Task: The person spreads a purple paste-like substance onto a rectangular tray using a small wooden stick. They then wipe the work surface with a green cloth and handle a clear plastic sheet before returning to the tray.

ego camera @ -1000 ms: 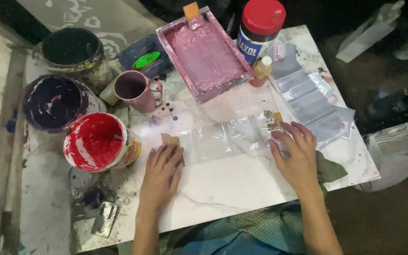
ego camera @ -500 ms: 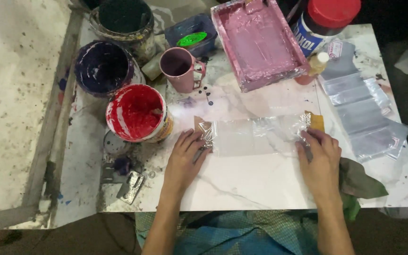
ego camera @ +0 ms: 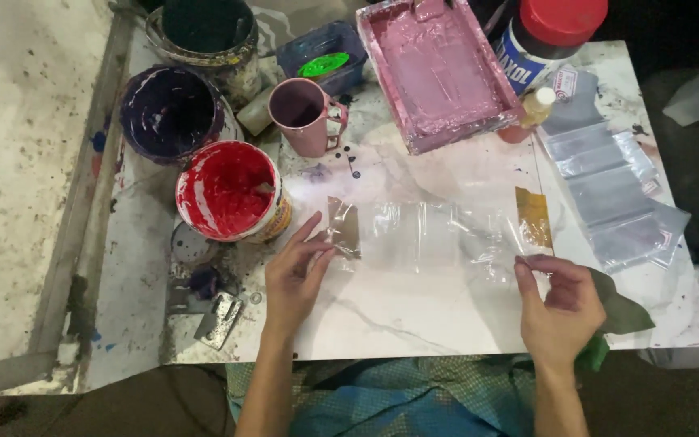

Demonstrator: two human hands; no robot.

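A clear plastic sheet (ego camera: pixel 430 235) with brown tape at both ends is stretched above the white marble tabletop (ego camera: pixel 414 311). My left hand (ego camera: pixel 294 273) pinches its left taped end (ego camera: pixel 345 227) between thumb and fingers. My right hand (ego camera: pixel 558 306) pinches the sheet's lower right corner, just below the brown tape strip (ego camera: pixel 533 215). The sheet looks lifted and slightly wrinkled between my two hands.
A red paint tub (ego camera: pixel 228 193), a dark purple tub (ego camera: pixel 171 112) and a dark green tub (ego camera: pixel 206 28) crowd the left. A pink mug (ego camera: pixel 305 114), pink paint tray (ego camera: pixel 437 69), red-lidded jar (ego camera: pixel 550 36) and small bottle (ego camera: pixel 534 109) stand behind. Clear bags (ego camera: pixel 608 190) lie right; a green cloth (ego camera: pixel 620 311) by my right hand.
Both hands went from pressing the sheet flat on the table to pinching its ends and lifting it; the view also shifted right and down.
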